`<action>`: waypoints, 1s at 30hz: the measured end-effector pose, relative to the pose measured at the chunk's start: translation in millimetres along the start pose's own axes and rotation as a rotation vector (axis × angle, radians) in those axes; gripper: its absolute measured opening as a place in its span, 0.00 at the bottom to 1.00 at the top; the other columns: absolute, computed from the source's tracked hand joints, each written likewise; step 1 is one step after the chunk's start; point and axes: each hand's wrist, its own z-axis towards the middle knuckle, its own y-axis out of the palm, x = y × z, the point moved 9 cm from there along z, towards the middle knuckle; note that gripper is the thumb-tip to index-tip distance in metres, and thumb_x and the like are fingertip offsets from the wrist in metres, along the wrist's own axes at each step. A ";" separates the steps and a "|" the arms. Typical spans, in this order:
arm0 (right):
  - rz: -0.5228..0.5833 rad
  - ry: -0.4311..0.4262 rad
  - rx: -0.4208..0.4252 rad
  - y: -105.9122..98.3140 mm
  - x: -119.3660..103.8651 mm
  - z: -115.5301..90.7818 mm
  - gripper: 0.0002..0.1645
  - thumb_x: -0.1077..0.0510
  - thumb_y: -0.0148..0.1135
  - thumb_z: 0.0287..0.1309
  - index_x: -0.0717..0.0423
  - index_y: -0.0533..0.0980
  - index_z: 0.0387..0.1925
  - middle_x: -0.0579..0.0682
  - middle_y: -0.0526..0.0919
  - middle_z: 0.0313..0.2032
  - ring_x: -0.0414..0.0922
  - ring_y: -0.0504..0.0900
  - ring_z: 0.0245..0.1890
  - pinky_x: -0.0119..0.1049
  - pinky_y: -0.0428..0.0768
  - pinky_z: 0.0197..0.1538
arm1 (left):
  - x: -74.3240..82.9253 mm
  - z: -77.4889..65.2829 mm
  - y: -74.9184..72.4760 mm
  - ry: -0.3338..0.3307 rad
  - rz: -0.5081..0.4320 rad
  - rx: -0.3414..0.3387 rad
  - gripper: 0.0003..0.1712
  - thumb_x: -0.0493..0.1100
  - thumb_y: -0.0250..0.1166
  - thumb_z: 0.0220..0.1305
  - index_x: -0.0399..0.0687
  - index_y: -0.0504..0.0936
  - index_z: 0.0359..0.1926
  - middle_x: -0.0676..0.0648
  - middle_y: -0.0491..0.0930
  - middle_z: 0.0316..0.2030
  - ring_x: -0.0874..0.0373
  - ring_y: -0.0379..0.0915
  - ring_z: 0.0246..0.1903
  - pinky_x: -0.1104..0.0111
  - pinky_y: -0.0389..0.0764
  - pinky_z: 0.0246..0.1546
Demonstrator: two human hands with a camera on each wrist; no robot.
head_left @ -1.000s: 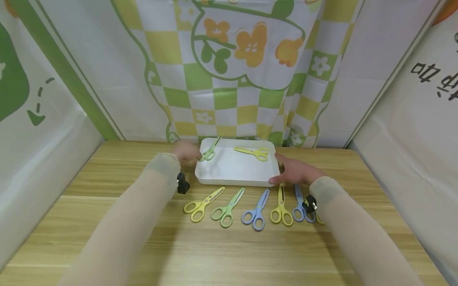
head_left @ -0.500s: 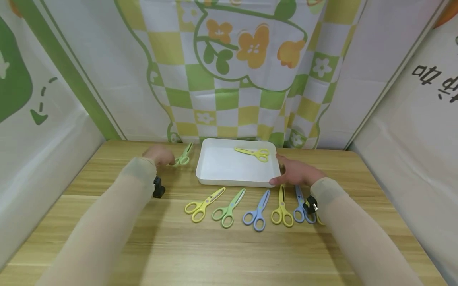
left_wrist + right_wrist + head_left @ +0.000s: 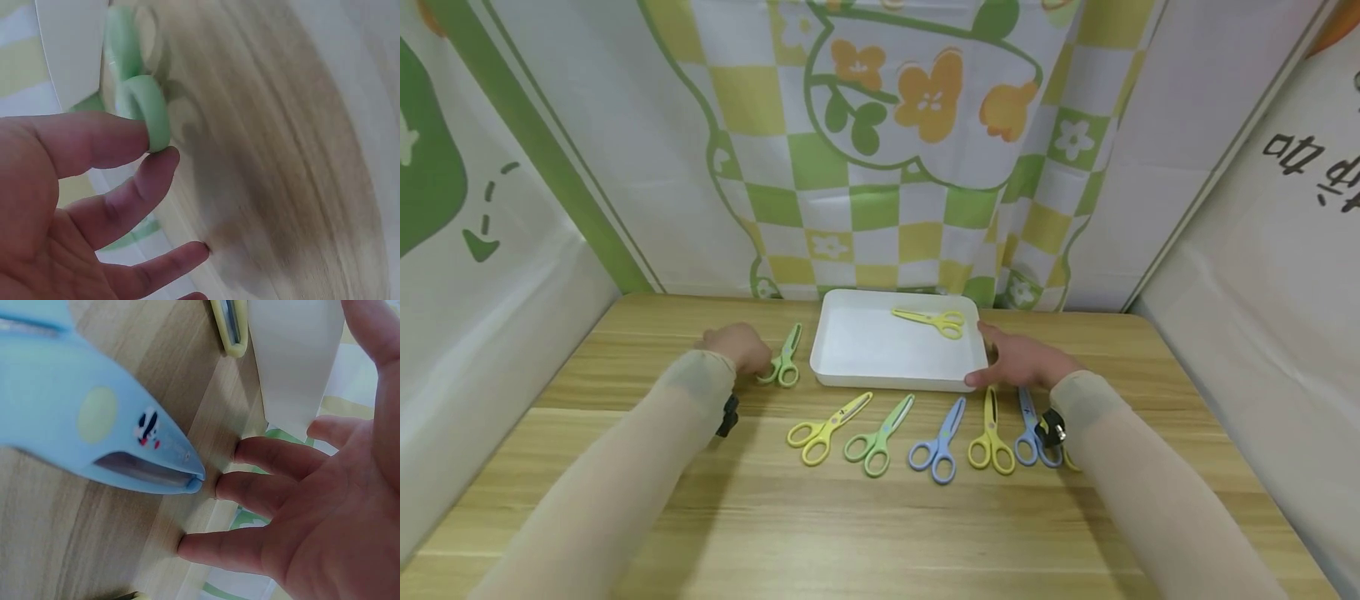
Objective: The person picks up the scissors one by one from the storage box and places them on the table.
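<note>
My left hand (image 3: pixel 739 347) is left of the white tray (image 3: pixel 865 350), pinching a pair of green scissors (image 3: pixel 790 343) by a handle loop. Thumb and a fingertip meet on that green loop (image 3: pixel 156 119) in the left wrist view; the scissors' blades point away from me, low over the table. At the tray's right end rests my right hand (image 3: pixel 1026 360), fingers spread, thumb at the front corner and index finger along the side. Its other fingertips touch the tabletop in the right wrist view. Inside the tray lie yellow scissors (image 3: pixel 949 323).
In front of the tray is a row of scissors: yellow (image 3: pixel 820 433), green (image 3: pixel 880 437), blue (image 3: pixel 942 442), yellow (image 3: pixel 990 433) and blue (image 3: pixel 1027 429). Another yellow pair (image 3: pixel 1070 460) is mostly hidden under my right wrist. A patterned curtain (image 3: pixel 880 225) hangs behind the table.
My left hand has carried the green scissors leftward out of the tray, then slightly towards me and lower. The right hand and tray have stayed in place.
</note>
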 end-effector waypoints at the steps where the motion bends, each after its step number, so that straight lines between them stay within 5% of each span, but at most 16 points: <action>1: 0.002 -0.001 0.000 -0.2 -0.1 0.2 0.74 0.33 0.74 0.49 0.56 0.38 0.79 0.63 0.49 0.76 0.60 0.50 0.73 0.56 0.50 0.71 | 1.4 -0.9 1.2 0.000 0.008 0.002 0.11 0.44 0.60 0.58 0.40 0.83 0.32 0.29 0.74 0.56 0.24 0.54 0.61 0.37 0.58 0.59; 11: 0.003 -0.002 0.002 -0.7 0.4 1.3 0.74 0.33 0.75 0.48 0.55 0.38 0.80 0.63 0.51 0.75 0.59 0.52 0.73 0.56 0.50 0.71 | 19.3 -13.8 13.0 0.047 0.114 -0.011 0.09 0.41 0.60 0.55 0.47 0.77 0.20 0.36 0.77 0.45 0.31 0.62 0.53 0.41 0.61 0.56; 30: -0.004 -0.003 0.000 -0.8 -2.8 -0.1 0.73 0.34 0.74 0.49 0.56 0.39 0.79 0.63 0.51 0.75 0.60 0.52 0.73 0.56 0.51 0.71 | 39.2 -28.3 21.4 0.099 0.180 -0.027 0.06 0.39 0.58 0.55 0.45 0.80 0.25 0.37 0.78 0.44 0.34 0.64 0.49 0.44 0.62 0.52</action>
